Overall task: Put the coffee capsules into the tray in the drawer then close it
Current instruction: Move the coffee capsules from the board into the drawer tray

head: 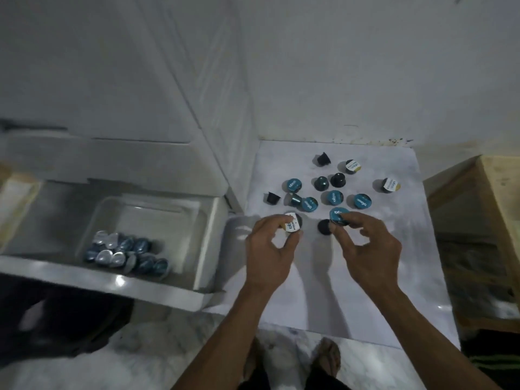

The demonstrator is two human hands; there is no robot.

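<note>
Two bare forearms, no sleeves, no rings or watch; sandalled foot (327, 358) below.

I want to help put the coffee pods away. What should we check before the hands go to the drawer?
1. Left hand pinches the white-lidded dark capsule: ok.
2. Right hand pinches the teal-lidded round capsule: ok.
3. White drawer is open: ok.
4. Clear plastic tray has bare room beside its capsule pile: ok.
5. Capsules left on the white tabletop: not ok, many remain.
6. Grips firm enough: cannot tell.
</note>
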